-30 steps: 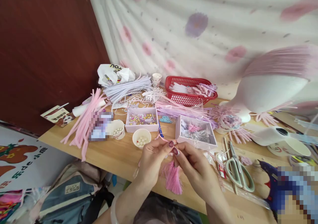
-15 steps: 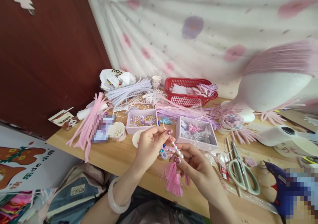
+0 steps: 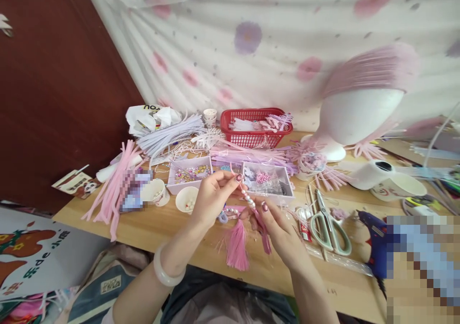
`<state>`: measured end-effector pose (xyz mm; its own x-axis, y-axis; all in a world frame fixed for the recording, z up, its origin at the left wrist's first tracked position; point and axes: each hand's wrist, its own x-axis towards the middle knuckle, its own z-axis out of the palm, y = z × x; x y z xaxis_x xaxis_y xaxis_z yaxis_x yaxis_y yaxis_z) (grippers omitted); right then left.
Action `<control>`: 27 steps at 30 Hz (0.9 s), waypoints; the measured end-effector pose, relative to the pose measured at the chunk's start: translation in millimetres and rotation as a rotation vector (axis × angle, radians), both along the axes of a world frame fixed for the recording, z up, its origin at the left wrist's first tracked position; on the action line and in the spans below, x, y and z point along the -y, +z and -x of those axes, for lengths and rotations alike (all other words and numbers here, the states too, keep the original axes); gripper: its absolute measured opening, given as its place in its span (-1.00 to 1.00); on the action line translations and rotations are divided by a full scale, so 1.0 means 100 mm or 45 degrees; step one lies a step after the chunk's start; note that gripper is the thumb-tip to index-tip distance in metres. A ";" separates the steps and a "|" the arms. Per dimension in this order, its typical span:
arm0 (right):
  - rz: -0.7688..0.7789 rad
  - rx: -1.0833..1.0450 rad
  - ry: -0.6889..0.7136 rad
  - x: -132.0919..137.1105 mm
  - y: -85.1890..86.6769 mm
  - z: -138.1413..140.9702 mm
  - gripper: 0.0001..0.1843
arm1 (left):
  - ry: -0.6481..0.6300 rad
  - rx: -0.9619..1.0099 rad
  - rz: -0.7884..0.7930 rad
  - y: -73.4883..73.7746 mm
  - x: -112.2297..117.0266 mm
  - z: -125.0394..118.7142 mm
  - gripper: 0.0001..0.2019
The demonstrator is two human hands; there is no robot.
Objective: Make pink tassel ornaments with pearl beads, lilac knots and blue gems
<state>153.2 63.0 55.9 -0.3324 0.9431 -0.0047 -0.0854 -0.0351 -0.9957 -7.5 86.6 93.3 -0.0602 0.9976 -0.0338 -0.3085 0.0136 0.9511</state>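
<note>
Head view: left hand point(image 3: 212, 195) pinches bead string point(image 3: 247, 199) top, right hand point(image 3: 278, 228) grips it lower, pink tassel point(image 3: 237, 246) dangling over table point(image 3: 161, 225).

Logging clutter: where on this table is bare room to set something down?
Bare wood: near edge of the table between pink pipe cleaners and left hand; also near edge below the scissors. Crowded from the bead boxes back to the red basket.

Head-worn, down, seemingly close over table point(image 3: 151, 223).
</note>
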 end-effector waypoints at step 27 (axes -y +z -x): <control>-0.414 -0.152 -0.085 -0.11 -0.27 -0.14 -0.12 | -0.261 -0.446 -0.258 0.25 -0.13 -0.31 -0.91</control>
<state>166.8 74.4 28.7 -0.2503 0.9085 0.3347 -0.1935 0.2918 -0.9367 23.3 99.8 117.8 0.1659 0.9745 0.1507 0.0220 -0.1565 0.9874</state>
